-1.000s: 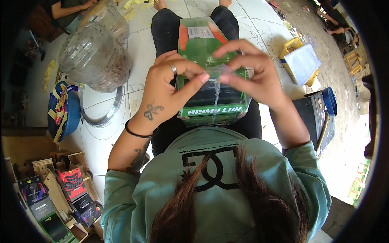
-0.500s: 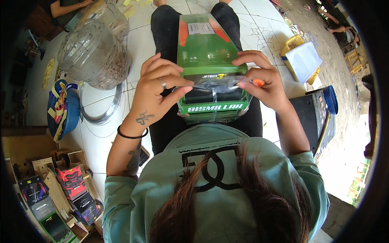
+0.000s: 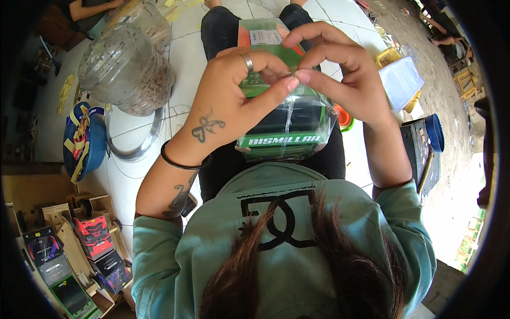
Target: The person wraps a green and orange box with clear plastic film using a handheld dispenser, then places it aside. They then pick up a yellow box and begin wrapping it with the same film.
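On my lap lies a green toy bus (image 3: 319,140) with a dark front panel, wrapped in clear plastic. My left hand (image 3: 228,90) and my right hand (image 3: 345,74) meet above it, thumb tips almost touching. Both are closed in a pinch. A thin clear plastic strip (image 3: 287,119) runs up the bus front toward the pinched fingers. The small bit between the fingertips is mostly hidden, but it appears to be this strip. A white label (image 3: 265,36) shows at the far end of the bus.
Left stand a large clear plastic jar (image 3: 125,72), a wire coil (image 3: 135,151) and a blue tub (image 3: 91,151). Wooden toy vehicles (image 3: 90,255) sit lower left. An orange and green round thing (image 3: 344,116), a yellow container (image 3: 388,57) and a black case (image 3: 417,143) are right.
Both hands have risen from the bus front and come together over its middle, fingertips pinched closely. The orange and green round thing beside the bus shows more now.
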### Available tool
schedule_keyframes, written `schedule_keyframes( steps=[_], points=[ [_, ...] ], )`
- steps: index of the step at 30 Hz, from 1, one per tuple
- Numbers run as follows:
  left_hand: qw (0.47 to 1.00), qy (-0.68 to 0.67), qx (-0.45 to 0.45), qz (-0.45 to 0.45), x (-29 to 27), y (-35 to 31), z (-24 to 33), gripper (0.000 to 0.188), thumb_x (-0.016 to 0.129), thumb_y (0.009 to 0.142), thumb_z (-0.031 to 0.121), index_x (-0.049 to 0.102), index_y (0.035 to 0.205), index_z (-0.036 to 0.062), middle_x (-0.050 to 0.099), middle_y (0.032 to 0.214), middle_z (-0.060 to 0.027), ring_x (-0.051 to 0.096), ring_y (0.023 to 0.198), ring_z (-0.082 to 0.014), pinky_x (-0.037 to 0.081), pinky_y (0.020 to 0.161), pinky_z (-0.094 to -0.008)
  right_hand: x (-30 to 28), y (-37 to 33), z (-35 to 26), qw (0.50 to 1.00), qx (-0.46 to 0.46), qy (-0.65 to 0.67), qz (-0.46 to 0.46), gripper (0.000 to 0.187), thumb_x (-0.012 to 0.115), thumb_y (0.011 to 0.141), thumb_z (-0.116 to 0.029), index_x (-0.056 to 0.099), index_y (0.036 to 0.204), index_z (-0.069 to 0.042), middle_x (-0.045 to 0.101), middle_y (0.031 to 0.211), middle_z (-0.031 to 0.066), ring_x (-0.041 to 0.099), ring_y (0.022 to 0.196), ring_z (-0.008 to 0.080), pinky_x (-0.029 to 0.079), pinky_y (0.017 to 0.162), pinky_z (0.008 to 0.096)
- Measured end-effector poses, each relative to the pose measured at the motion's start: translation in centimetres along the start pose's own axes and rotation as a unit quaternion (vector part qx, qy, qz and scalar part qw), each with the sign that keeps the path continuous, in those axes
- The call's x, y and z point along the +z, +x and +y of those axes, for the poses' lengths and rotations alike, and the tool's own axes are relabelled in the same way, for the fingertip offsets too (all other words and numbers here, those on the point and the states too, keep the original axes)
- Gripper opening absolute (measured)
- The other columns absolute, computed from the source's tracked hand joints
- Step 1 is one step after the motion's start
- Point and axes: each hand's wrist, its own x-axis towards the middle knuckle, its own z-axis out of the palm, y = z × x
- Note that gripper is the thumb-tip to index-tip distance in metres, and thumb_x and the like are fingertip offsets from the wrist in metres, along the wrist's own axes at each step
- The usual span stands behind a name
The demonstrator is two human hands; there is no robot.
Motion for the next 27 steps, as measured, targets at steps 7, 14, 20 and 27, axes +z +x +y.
schedule_keyframes(
  steps=[7,14,20,27],
  points=[
    [1.0,-0.015,-0.022,-0.004,-1.0,-0.4,-0.4,0.018,0.072,0.081,0.011,0.067,0.095,0.0021,0.065,0.087,-0.0023,0.058,0.083,-0.0124,0.044,0.082,-0.0279,-2.1,-0.5,-0.7,0.998,0.017,-0.064,-0.019,0.019,0.069,0.08,-0.013,0.066,0.092,0.002,0.057,0.121,0.0144,0.055,0.11,0.0232,0.039,0.096,0.0349],
    [0.979,0.187,0.075,-0.033,-1.7,-4.5,-3.3,0.023,0.079,0.07,0.019,0.071,0.089,0.0092,0.064,0.08,0.0009,0.058,0.085,-0.0202,0.035,0.091,-0.0333,0.3,-6.0,2.5,0.996,0.081,-0.018,-0.039,0.017,0.075,0.073,-0.009,0.068,0.087,-0.001,0.057,0.121,0.0146,0.05,0.119,0.0261,0.038,0.099,0.0386],
    [0.994,0.099,-0.003,-0.035,-1.4,-3.6,-2.1,0.016,0.076,0.073,0.013,0.07,0.086,0.0073,0.064,0.081,-0.0025,0.058,0.083,-0.0208,0.038,0.088,-0.0347,0.2,-5.2,2.5,0.996,0.083,-0.008,-0.018,0.006,0.071,0.077,-0.003,0.065,0.077,-0.001,0.058,0.118,0.0135,0.055,0.109,0.0218,0.04,0.092,0.033],
    [0.999,0.02,-0.024,0.027,1.1,-1.1,0.0,0.02,0.074,0.081,0.011,0.066,0.097,0.0023,0.068,0.084,-0.0055,0.062,0.08,-0.0117,0.048,0.074,-0.0257,0.3,-1.5,0.4,0.999,0.014,-0.048,0.0,0.007,0.066,0.082,-0.003,0.064,0.077,-0.001,0.059,0.117,0.0121,0.056,0.106,0.0193,0.04,0.093,0.0331]
  ],
)
